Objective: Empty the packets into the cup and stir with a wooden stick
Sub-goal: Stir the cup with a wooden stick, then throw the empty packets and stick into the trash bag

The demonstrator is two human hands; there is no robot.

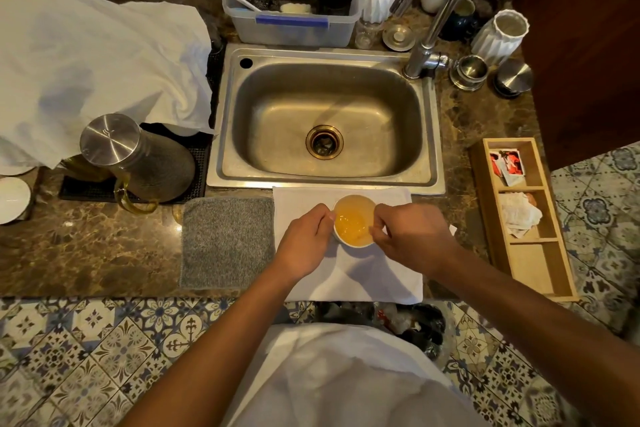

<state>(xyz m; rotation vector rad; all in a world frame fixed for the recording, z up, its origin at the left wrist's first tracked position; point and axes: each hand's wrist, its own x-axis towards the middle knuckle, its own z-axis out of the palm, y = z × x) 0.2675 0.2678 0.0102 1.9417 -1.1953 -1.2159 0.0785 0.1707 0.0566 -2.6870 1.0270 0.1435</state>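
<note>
While the cup (354,220) stands on cloth (346,274), both hands (304,239) at its rim.

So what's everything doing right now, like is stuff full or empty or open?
cup: upright on the white cloth, holds orange liquid
left hand: holding the cup's side
right hand: fingers pinched at the cup's rim; stick not clearly visible
sink: empty, drain open
tap: no water running
wooden tray: packets in far section, crumpled wrappers in the middle, near section empty
</note>
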